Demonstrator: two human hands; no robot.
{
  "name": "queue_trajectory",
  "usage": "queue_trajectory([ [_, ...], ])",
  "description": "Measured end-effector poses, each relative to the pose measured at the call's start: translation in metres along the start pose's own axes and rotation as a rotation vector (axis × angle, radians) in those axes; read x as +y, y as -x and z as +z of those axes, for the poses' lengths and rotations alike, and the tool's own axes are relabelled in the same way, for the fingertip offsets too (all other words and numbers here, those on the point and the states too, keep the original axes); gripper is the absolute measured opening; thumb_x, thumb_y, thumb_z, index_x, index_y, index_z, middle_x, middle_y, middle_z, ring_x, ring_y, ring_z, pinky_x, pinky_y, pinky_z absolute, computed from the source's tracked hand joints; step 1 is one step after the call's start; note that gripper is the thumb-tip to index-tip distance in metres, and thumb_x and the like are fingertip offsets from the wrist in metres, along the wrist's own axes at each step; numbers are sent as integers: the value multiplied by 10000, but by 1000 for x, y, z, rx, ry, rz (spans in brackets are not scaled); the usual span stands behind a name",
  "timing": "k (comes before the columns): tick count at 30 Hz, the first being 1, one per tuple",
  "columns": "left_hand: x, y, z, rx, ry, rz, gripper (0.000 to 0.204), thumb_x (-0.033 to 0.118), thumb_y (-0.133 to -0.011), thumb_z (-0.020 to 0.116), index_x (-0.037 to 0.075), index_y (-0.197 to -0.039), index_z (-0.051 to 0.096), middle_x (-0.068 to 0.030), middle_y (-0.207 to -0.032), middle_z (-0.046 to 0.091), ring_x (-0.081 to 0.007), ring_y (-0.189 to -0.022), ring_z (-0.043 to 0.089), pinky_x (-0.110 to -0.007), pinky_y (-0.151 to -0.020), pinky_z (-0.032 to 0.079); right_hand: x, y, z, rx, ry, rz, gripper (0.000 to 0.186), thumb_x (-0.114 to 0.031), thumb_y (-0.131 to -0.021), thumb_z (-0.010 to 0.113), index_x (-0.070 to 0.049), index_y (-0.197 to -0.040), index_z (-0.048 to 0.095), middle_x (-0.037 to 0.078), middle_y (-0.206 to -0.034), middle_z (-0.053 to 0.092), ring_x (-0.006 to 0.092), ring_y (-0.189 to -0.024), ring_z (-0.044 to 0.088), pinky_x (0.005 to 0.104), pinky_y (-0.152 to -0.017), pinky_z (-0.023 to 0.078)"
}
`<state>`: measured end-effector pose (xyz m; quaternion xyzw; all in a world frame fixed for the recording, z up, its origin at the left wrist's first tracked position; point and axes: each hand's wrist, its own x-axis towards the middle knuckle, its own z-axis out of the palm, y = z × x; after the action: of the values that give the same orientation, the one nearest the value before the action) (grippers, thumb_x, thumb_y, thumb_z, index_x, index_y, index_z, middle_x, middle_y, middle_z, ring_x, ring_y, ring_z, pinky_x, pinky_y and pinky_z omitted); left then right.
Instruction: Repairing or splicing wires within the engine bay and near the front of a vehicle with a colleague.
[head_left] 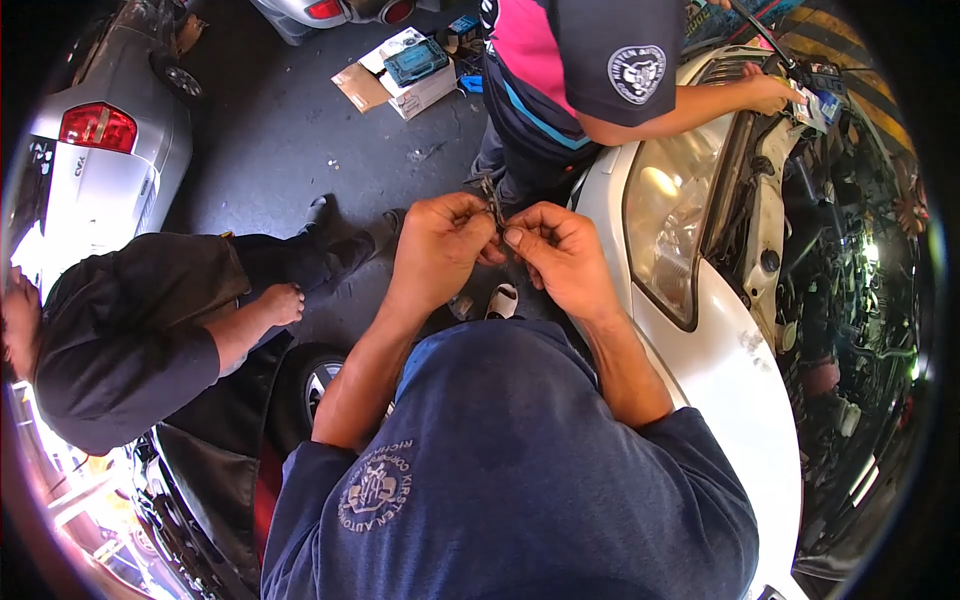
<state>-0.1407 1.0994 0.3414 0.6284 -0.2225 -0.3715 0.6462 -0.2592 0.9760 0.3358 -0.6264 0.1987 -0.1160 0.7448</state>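
Observation:
Between my two hands, in front of my chest, is a small, dark, narrow part; its exact kind is too small to make out. My left hand is closed, with thumb and fingers pinching the part. From the other side my right hand grips its lower end between thumb and bent fingertips. The fingers cover much of the piece, and its upper tip sticks out above them. Just right of my right hand stands a white car's front fender with a cloudy headlight.
An open engine bay lies right. Ahead, a co-worker in a dark and pink shirt reaches over it. Another person in dark clothes stands left. A silver car and an open cardboard box are farther off.

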Motion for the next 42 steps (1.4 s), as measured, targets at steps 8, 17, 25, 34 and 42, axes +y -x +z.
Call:
queue_trajectory([
  [8, -4, 1, -3, -25, 42, -24, 165, 38, -914, 515, -45, -843, 637, -78, -736, 661, -139, -630, 670, -247, -576, 541, 4, 0, 1, 29, -156, 61, 106, -114, -939, 620, -31, -874, 632, -49, -608, 527, 13, -477, 435, 194, -413, 308],
  [17, -2, 2, -5, -20, 171, -91, 136, 70, -918, 579, -43, -894, 651, -77, -740, 665, -138, -654, 667, -243, -610, 542, 2, -1, 4, 75, 87, -164, 36, -33, -893, 648, 1, -888, 638, -8, -692, 603, 18, -633, 523, 194, -549, 411],
  [25, -2, 2, -3, 13, 93, -29, 100, 56, -893, 622, -37, -865, 648, -69, -718, 660, -119, -641, 651, -245, -599, 541, 2, 4, 8, 85, 258, -237, 48, -38, -892, 657, 6, -896, 638, 24, -761, 657, 41, -680, 555, 207, -602, 448],
  [34, 0, 3, -6, -84, 205, -119, 103, 58, -904, 578, -27, -933, 630, -87, -733, 660, -140, -647, 663, -238, -614, 535, -2, 5, 1, 14, -7, -77, 52, -50, -915, 648, 2, -908, 642, -13, -742, 607, 25, -676, 527, 190, -609, 418],
  [42, -9, -2, -1, -101, 168, -11, 208, 111, -922, 543, -8, -1086, 587, -72, -948, 669, -130, -837, 641, -289, -758, 523, -8, -6, -10, -126, -630, 125, 101, -72, -942, 597, -17, -1025, 609, 77, -860, 648, 146, -724, 629, 281, -680, 541],
])
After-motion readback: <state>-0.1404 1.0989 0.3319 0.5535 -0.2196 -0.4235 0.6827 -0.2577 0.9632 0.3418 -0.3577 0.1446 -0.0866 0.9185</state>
